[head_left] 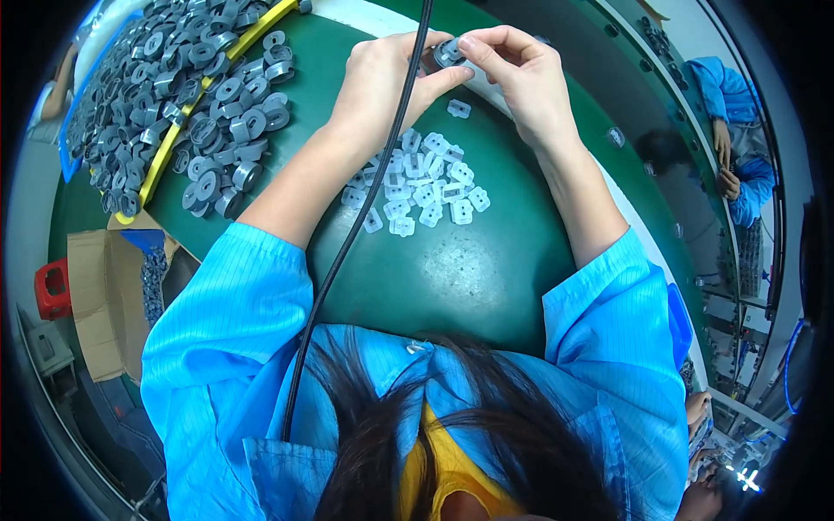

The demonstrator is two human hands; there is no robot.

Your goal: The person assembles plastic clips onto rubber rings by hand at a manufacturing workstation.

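At the far side of the green table, my left hand [378, 87] is closed around a small grey round plastic part [447, 54]. My right hand [528, 82] pinches at the same part's right edge with thumb and forefinger. Whether a smaller piece sits between those fingertips is too small to tell. Below my hands lies a loose pile of small translucent white plastic pieces [426, 184], each with holes in it. One such piece [459, 108] rests apart from the pile, nearer to my hands.
A large heap of grey round parts [187, 69] fills the far left, crossed by a yellow bar [165, 148]. A black cable [365, 204] hangs across the view before my left hand. At left stand a cardboard box [95, 304] and red stool [54, 289]. Right, a co-worker's blue sleeve [725, 87] shows beyond a dark green belt [643, 148].
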